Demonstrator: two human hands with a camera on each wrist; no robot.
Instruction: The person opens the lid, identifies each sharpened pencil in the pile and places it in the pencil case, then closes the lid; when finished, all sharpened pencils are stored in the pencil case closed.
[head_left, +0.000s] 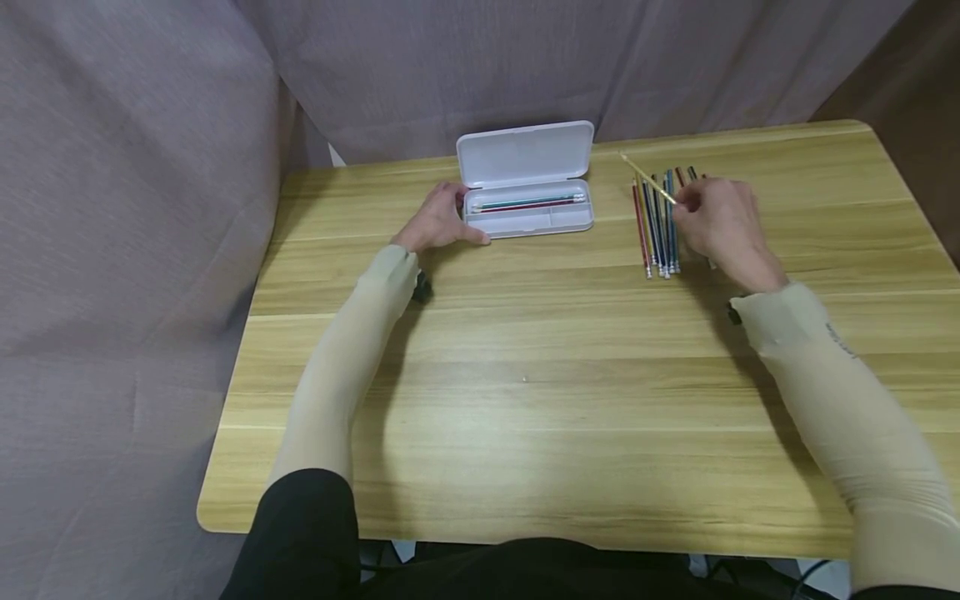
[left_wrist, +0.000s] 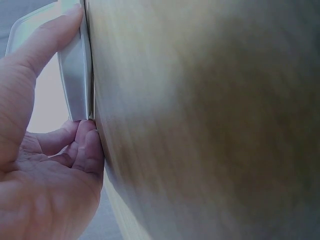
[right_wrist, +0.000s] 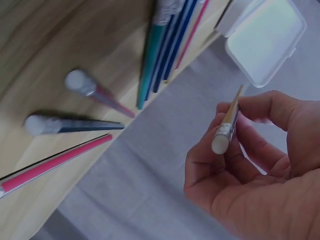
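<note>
Head view, left hand: The left hand (head_left: 438, 221) rested at the left end of the pencil case (head_left: 528, 218), fingers curled against its wall, bracing it on the table (head_left: 525, 375).
Head view, case: The white case stood open, lid tilted up at the back; a green pencil and a red pencil (head_left: 525, 202) lay lengthwise in the rear compartment, and the front compartments looked empty.
Head view, right hand: The right hand (head_left: 720, 225) held a yellow pencil (head_left: 648, 180) lifted above the row of loose pencils (head_left: 658, 223), its tip pointing up and left toward the case.
Left wrist view, grip: The thumb (left_wrist: 42, 45) pressed the case wall (left_wrist: 75, 85) and the curled fingers (left_wrist: 85, 147) met the corner at the table edge of the case; the hold was a brace, not a full wrap.
Right wrist view, grip: Thumb and fingers (right_wrist: 240, 150) were pinched together on the yellow pencil near its ferrule and eraser (right_wrist: 222, 140).
Right wrist view, surroundings: Loose pencils (right_wrist: 165, 45) lay on the table below, the open lid (right_wrist: 265, 40) beyond them.
Technique, judged: The pencil would best be turned parallel to the two already stored, lowered flat into the rear compartment, and released only once seated, with the left hand keeping the case from sliding.
</note>
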